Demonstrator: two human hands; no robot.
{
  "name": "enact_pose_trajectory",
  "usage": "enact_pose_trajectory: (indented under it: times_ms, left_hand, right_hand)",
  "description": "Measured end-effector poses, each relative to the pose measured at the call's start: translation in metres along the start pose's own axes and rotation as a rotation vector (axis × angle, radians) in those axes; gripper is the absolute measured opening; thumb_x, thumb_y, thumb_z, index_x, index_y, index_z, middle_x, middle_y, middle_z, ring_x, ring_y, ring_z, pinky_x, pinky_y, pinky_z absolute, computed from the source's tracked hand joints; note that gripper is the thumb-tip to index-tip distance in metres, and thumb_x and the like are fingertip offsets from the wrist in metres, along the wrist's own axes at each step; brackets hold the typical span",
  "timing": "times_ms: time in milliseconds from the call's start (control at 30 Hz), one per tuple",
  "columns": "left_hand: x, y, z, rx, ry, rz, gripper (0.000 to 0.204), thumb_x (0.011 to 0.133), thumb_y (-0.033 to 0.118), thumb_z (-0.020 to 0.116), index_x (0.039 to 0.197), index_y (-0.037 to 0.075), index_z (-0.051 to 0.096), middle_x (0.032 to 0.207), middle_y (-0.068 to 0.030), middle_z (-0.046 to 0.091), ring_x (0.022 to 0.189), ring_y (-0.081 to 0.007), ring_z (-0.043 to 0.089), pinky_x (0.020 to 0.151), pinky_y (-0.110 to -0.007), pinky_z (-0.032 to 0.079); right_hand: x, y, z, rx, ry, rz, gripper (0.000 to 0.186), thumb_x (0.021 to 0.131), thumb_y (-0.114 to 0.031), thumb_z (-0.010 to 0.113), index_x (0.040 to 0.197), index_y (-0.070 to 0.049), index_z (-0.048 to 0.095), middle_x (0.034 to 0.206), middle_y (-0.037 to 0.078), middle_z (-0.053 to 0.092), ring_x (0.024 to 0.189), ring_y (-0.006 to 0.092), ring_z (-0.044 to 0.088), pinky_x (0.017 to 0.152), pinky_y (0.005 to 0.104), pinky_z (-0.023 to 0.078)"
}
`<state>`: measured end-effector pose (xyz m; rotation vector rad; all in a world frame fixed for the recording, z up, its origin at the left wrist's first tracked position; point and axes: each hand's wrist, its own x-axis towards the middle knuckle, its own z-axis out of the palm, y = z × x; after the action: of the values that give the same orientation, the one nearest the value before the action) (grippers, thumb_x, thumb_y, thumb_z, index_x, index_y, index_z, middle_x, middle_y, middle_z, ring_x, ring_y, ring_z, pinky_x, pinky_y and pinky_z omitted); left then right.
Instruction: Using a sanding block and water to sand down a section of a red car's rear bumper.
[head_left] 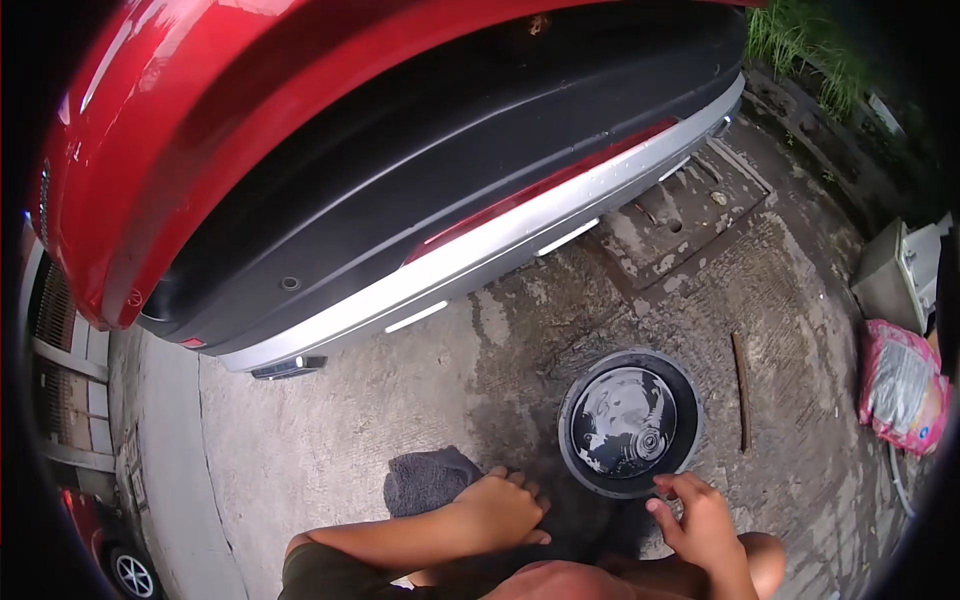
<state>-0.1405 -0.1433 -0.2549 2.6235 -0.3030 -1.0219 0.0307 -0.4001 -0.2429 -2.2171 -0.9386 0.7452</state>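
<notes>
Loosely, the right hand [702, 522] bends, fingers and thumb parted, near a round black basin [688, 420] of rippled water [612, 415] on concrete [330, 420]. The left hand [508, 508] curls beside fuzzy grey cloth [425, 485], grip unclear.

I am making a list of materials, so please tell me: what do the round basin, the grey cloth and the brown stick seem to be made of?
The round basin: probably plastic, judging by its dark, smooth, dull wall. The grey cloth: a textile, perhaps terry or microfibre, from its fuzzy, nubbly surface. The brown stick: perhaps wood, matte and uneven, though rusty metal remains possible.
</notes>
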Motion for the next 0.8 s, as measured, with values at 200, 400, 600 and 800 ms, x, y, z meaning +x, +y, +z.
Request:
enact_pose_trajectory:
  times_ms: [200,400,600,800]
  left_hand:
    - [-0.003,0.004,0.03,0.114,0.088,0.175,0.036,0.097,0.04,0.061,0.111,0.009,0.073,0.101,-0.0094,0.073,0.094,-0.0263,0.073,0.083,-0.038,0.052]
    - [-0.007,0.012,0.049,0.081,0.151,0.069,0.026,0.097,0.026,0.054,0.107,0.011,0.073,0.097,-0.0063,0.074,0.092,-0.0241,0.073,0.083,-0.038,0.047]
    - [0.001,-0.013,0.055,0.001,0.293,0.286,0.026,0.089,0.027,0.061,0.11,0.013,0.069,0.091,-0.0035,0.072,0.084,-0.021,0.075,0.077,-0.037,0.05]
    - [0.026,-0.041,0.087,-0.1,0.269,0.469,0.035,0.088,0.03,0.061,0.118,0.013,0.063,0.091,-0.003,0.071,0.086,-0.0207,0.075,0.077,-0.037,0.049]
  right_hand:
    - [0.021,-0.007,0.01,-0.024,-0.009,0.1,0.027,0.092,-0.018,0.076,0.112,0.0,0.072,0.1,0.017,0.074,0.084,0.0333,0.075,0.076,0.0419,0.06]
    - [0.071,-0.021,0.037,-0.032,-0.176,-0.073,0.033,0.096,-0.028,0.073,0.119,-0.004,0.071,0.106,0.016,0.075,0.096,0.0366,0.074,0.084,0.0448,0.059]
    - [0.087,0.014,0.055,-0.114,-0.284,0.053,0.037,0.098,-0.032,0.071,0.12,-0.003,0.07,0.107,0.017,0.075,0.098,0.0372,0.073,0.087,0.0457,0.059]
    - [0.087,0.061,0.069,-0.257,-0.35,0.23,0.041,0.097,-0.036,0.071,0.122,-0.003,0.071,0.112,0.019,0.074,0.107,0.0381,0.071,0.095,0.0458,0.056]
